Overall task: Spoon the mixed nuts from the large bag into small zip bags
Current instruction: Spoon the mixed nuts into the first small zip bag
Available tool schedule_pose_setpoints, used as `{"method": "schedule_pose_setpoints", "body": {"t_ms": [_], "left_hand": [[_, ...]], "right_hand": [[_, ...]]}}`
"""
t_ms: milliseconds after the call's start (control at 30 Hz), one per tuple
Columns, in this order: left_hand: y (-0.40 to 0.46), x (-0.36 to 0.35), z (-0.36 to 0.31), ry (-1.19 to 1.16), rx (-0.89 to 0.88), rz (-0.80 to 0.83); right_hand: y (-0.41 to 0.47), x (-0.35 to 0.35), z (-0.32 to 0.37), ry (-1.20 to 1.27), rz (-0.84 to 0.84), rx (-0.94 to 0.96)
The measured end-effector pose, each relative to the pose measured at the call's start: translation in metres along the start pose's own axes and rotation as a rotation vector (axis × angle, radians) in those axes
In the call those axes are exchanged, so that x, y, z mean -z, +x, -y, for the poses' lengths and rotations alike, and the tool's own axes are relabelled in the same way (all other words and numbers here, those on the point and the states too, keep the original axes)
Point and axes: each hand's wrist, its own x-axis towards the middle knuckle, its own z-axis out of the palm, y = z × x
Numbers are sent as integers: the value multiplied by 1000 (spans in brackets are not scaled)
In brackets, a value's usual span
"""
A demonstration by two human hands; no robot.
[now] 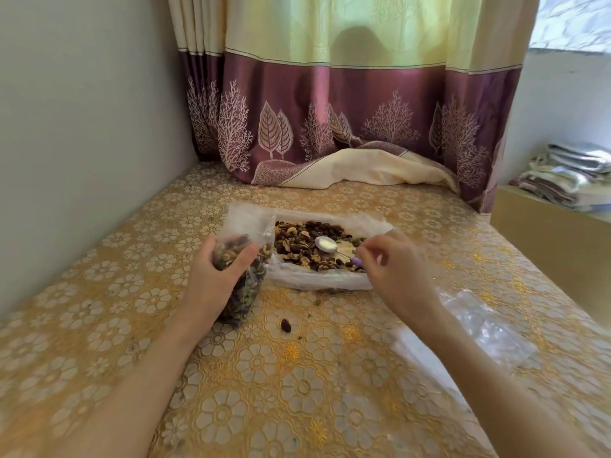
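Observation:
The large clear bag (317, 282) lies open in the middle of the table, and mixed nuts (304, 239) are spread inside it. A metal spoon (325, 243) with a purple handle rests on the nuts, bowl up and empty. My right hand (393, 262) is at the spoon's handle end with fingers curled; the blur hides whether they pinch it. My left hand (218, 276) grips a small zip bag (246, 282) that is well filled with nuts, holding it upright just left of the large bag.
Empty small zip bags (479, 328) lie at the right, under my right forearm. A loose nut (286, 325) and crumbs sit on the patterned tablecloth (264, 375). A wall runs along the left, a curtain (330, 127) hangs behind, and folded cloths (562, 176) lie at the far right.

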Motion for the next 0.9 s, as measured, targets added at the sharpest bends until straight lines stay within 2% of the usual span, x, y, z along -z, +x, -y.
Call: {"method": "schedule_pose_setpoints", "body": {"t_ms": [100, 167, 533, 700, 900], "left_hand": [[1, 1, 0, 0, 11, 15], [1, 1, 0, -13, 13, 20], [2, 2, 3, -38, 51, 34], [3, 2, 4, -47, 38, 27], [4, 2, 5, -53, -2, 21]], "right_hand": [[-17, -18, 16, 9, 337, 179], [-22, -30, 18, -29, 423, 234], [-23, -42, 18, -164, 449, 184], [-24, -42, 34, 28, 499, 107], [-25, -47, 49, 32, 646, 208]]}}
